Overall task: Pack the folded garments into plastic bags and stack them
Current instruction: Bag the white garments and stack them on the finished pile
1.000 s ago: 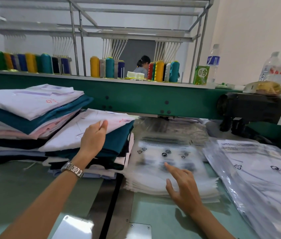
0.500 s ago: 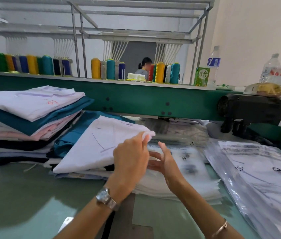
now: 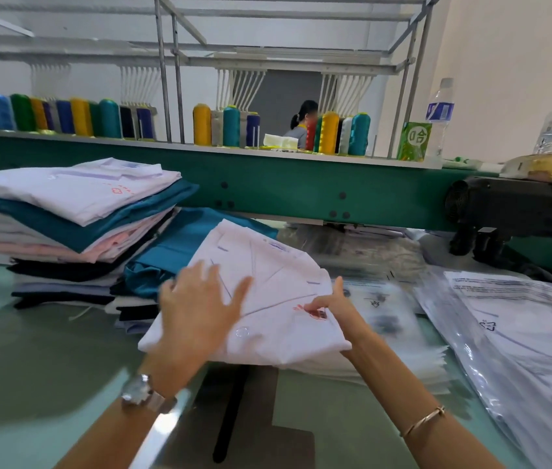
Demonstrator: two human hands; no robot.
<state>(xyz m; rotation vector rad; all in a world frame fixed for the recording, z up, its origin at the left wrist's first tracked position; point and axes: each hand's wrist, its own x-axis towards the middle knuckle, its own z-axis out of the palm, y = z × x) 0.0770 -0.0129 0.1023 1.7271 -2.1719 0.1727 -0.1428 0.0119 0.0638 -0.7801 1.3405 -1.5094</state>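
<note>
White shirt, folded, lies tilted across the teal pile and the near-left corner of the bag stack; can't tell if it rests on them or is lifted. Left hand is flat on top, fingers straight and spread, pressing. Right hand pinches the right edge, thumb by the red logo. Step, my read: shirt picked, bagging not begun. Next calls for opening the top bag's mouth and sliding the shirt in square, fold kept. Packed bags lie right, on the table.

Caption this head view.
Left hand rests on, right hand pinches, a folded white shirt over stacked clear plastic bags.
</note>
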